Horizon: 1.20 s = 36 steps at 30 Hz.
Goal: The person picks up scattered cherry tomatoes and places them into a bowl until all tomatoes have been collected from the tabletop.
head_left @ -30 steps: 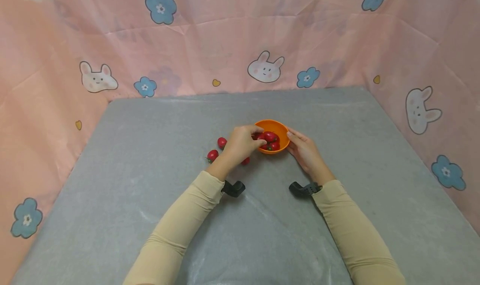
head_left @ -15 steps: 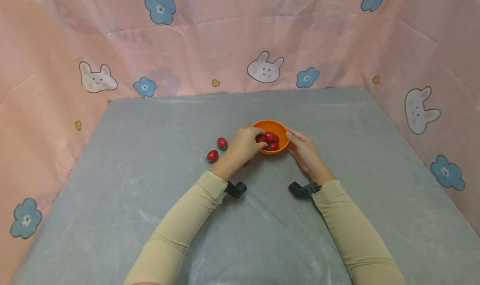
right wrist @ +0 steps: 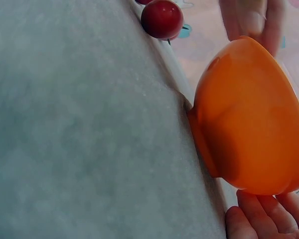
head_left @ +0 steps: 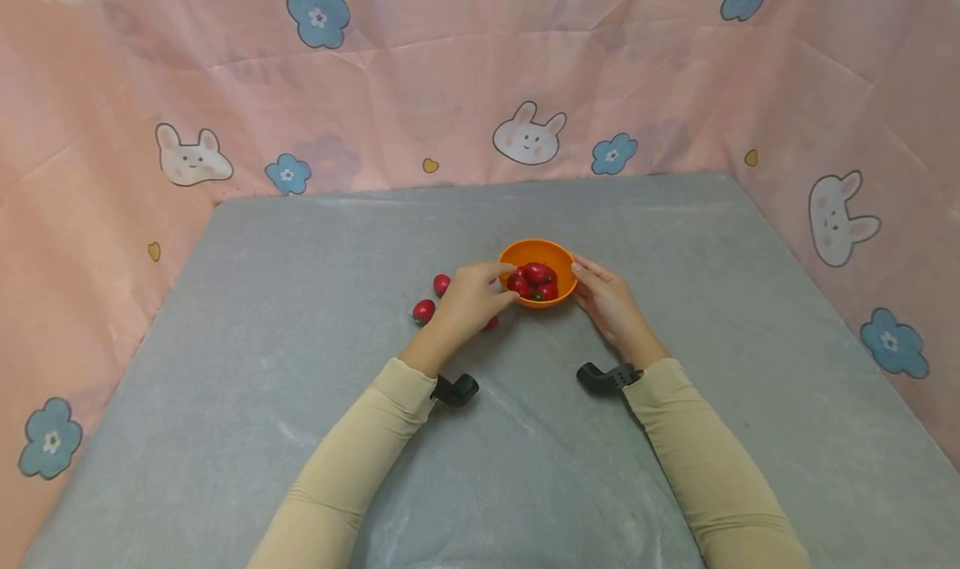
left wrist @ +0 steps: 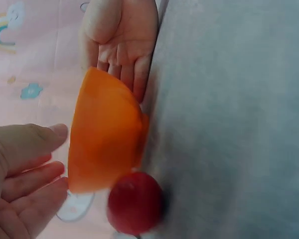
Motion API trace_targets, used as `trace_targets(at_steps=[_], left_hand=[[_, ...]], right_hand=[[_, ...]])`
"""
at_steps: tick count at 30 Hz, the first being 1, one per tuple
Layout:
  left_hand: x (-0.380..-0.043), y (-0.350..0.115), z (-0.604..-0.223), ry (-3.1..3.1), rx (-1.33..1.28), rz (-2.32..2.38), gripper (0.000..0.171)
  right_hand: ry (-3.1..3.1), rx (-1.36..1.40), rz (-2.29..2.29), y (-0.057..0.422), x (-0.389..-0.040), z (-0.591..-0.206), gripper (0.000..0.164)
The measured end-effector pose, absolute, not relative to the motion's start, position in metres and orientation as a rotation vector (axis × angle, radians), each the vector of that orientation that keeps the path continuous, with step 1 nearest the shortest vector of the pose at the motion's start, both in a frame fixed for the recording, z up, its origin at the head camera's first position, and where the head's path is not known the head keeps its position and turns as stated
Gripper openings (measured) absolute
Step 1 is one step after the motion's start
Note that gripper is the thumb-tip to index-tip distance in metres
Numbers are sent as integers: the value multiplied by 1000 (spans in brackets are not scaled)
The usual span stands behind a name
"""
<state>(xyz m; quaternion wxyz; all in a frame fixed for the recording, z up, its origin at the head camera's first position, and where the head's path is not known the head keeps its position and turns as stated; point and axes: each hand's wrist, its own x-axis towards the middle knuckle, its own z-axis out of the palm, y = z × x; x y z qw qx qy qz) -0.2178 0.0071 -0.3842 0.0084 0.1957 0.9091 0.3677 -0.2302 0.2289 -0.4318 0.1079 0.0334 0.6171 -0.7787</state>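
An orange bowl point(head_left: 551, 252) sits on the grey table with several red cherry tomatoes point(head_left: 538, 274) inside it. My right hand point(head_left: 611, 306) holds the bowl's right side, its thumb at the rim and its fingers against the outer wall. At the opposite rim is my left hand point(head_left: 472, 298), thumb and fingers spread apart; between them I see no tomato in the left wrist view, where this hand point(left wrist: 27, 174) is beside the bowl wall point(left wrist: 104, 134). Left of the bowl lie loose tomatoes point(head_left: 423, 311), partly hidden by the left hand and forearm.
A pink printed curtain point(head_left: 427, 77) hangs behind and along both sides of the grey table point(head_left: 675, 236). Each wrist wears a black camera mount point(head_left: 456, 390). One loose tomato point(left wrist: 134, 201) lies close below the bowl in the left wrist view.
My left hand has drawn back leftward out of the bowl and its fingers have spread. The bowl has shifted slightly left. My right hand stays at the bowl's side.
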Motion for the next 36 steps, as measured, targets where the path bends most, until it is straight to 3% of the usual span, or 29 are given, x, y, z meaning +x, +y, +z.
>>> trace_targets(at_steps=[8, 21, 36], left_hand=[[-205, -12, -393, 2880, 582, 1385, 41], [-201, -21, -400, 2768, 403, 1359, 46], [-201, -21, -413, 2778, 409, 1271, 53]], right_hand=[[1831, 66, -2295, 229, -230, -431, 58], [1785, 100, -2298, 230, -229, -432, 56], [1788, 123, -2292, 228, -229, -430, 58]])
